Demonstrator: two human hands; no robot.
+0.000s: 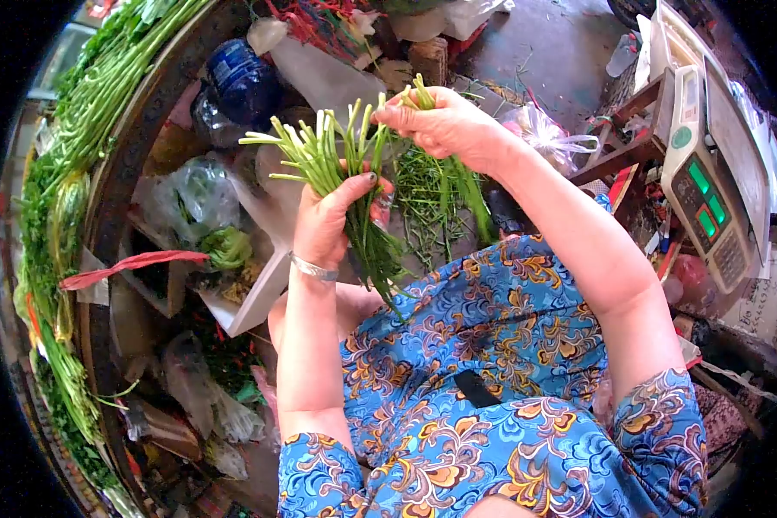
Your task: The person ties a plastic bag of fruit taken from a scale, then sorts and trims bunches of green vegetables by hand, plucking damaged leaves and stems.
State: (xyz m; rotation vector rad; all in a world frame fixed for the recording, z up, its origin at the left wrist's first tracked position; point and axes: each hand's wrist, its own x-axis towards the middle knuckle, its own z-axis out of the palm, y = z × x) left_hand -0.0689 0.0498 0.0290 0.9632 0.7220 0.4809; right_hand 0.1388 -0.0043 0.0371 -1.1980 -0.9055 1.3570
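Observation:
My left hand (330, 216) is closed round a bunch of green leafy vegetable stems (318, 157). Their pale cut ends point up and away from me, and the dark leaves hang below the fist. Just right of the bunch, my right hand (445, 128) pinches a few more green stems (420, 93) between thumb and fingers. Its fingertips are close to the bunch's right-hand stems; whether they touch is unclear. Beneath the hands lies a heap of loose green stems and trimmings (436, 194) on the floor.
Long-stemmed greens (104, 112) lie along the curved ledge on the left. Below it are a blue plastic container (240, 71), clear plastic bags (194, 194) and a white foam box (255, 298). A digital scale (702, 194) with green digits stands at right, beside a tied plastic bag (548, 138).

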